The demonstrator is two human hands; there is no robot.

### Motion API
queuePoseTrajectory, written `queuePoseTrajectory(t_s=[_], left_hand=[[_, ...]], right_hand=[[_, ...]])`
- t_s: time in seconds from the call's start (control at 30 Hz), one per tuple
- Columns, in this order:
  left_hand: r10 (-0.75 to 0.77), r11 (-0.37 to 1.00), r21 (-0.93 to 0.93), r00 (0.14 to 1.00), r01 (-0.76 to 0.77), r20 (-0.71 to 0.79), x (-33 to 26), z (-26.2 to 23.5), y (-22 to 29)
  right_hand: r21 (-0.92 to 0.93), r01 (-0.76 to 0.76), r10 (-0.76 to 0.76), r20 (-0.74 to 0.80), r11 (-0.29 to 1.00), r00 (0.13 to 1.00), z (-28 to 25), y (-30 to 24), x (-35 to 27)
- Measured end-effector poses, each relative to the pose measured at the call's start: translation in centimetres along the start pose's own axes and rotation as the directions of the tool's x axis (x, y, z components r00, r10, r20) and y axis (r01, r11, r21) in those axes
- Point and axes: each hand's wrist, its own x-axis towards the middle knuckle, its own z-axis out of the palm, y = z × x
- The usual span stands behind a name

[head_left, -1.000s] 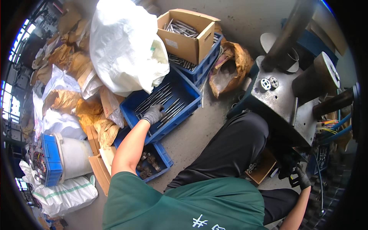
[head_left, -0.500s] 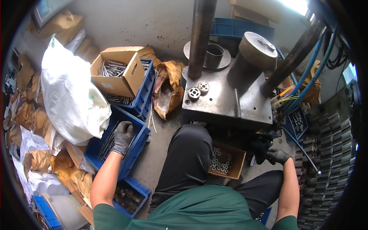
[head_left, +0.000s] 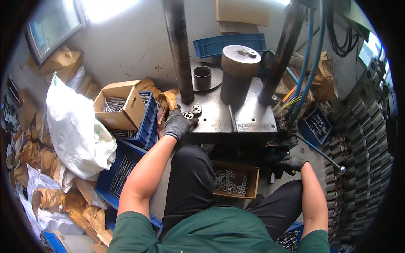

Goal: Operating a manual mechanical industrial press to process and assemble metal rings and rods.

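Observation:
My left hand [head_left: 178, 125], in a dark grey glove, is at the front left corner of the metal press plate [head_left: 219, 122]. Its thumb and fingers are apart beside a slotted round metal disc [head_left: 187, 114]; no held thing shows. A second round disc with holes [head_left: 196, 109] lies just behind the first. Below the plate's right side, my gloved right hand [head_left: 294, 162] is curled against a black part [head_left: 274, 163]. What its fingers grip is hidden in shadow.
At left stand a blue bin of thin metal rods [head_left: 121, 175], a cardboard box of metal pins [head_left: 114, 104] and a white sack [head_left: 76, 130]. Small rings lie in a box [head_left: 234, 192] between my legs. A ball-ended lever [head_left: 341, 169] juts out at right; steel columns [head_left: 179, 55] rise from the plate.
My left hand has come out of the bin of rods and moved right and up to the discs on the plate. My right hand stays by the black part. The view has shifted.

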Motion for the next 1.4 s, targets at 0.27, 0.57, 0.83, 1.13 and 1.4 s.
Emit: queuePoseTrajectory(t_s=[0.27, 0.57, 0.83, 1.13, 1.4], left_hand=[[0.114, 0.99, 0.086, 0.991, -0.108, -0.07, 0.5, -1.0, 0.3], [0.166, 0.985, 0.047, 0.986, -0.165, -0.009, 3.3, -0.5, -0.7], [0.001, 0.997, 0.079, 0.999, 0.002, -0.035, 3.0, 0.7, 1.7], [0.072, 0.965, 0.26, 0.987, -0.032, -0.144, 0.5, -1.4, 3.9], [0.197, 0.971, 0.201, 0.915, -0.132, -0.351, 0.7, -2.5, 3.6]], right_hand=[[0.03, 0.029, -0.028, -0.02, 0.999, 0.999, -1.1, 3.2, -0.9], [0.056, 0.034, -0.032, -0.035, 0.998, 0.999, -1.2, 3.9, -0.7], [-0.087, 0.211, -0.211, 0.005, 0.974, 0.977, -1.6, 6.7, -0.4], [0.114, -0.058, 0.06, -0.006, 0.992, 0.998, -1.2, 5.3, -1.5], [-0.061, 0.033, -0.032, 0.025, 0.998, 0.999, -1.3, 5.1, -0.8]])
